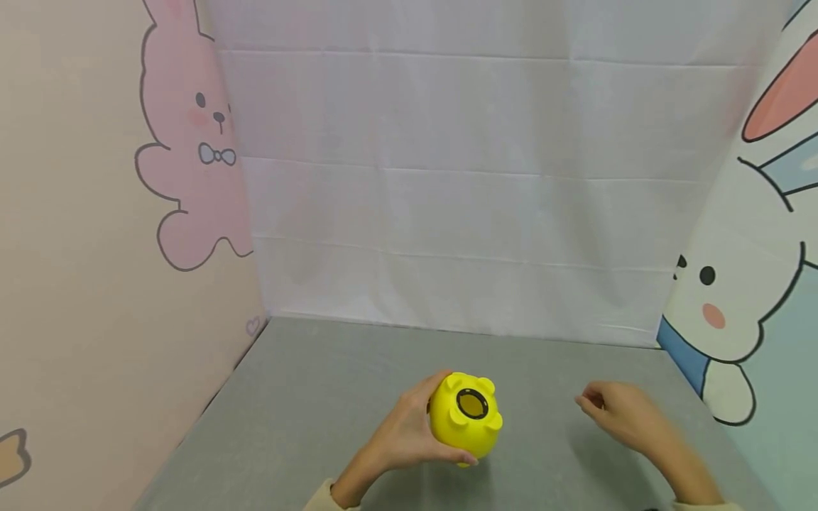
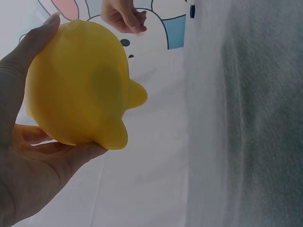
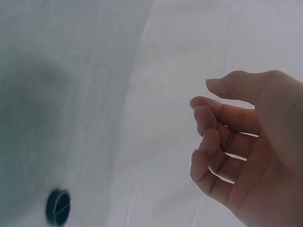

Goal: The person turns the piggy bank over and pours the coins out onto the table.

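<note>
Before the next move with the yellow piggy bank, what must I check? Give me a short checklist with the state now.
1. Left hand grips the yellow piggy bank: ok.
2. Bank's round bottom hole is open and faces up: ok.
3. Right hand is free, fingers loosely curled: ok.
4. Black plug lies on the grey table within reach: ok.
5. Bank's inside is empty: cannot tell.

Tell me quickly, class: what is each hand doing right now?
Left hand: holding the yellow piggy bank, fingers curled round it.
Right hand: holding nothing, fingers loosely curled, open.
</note>
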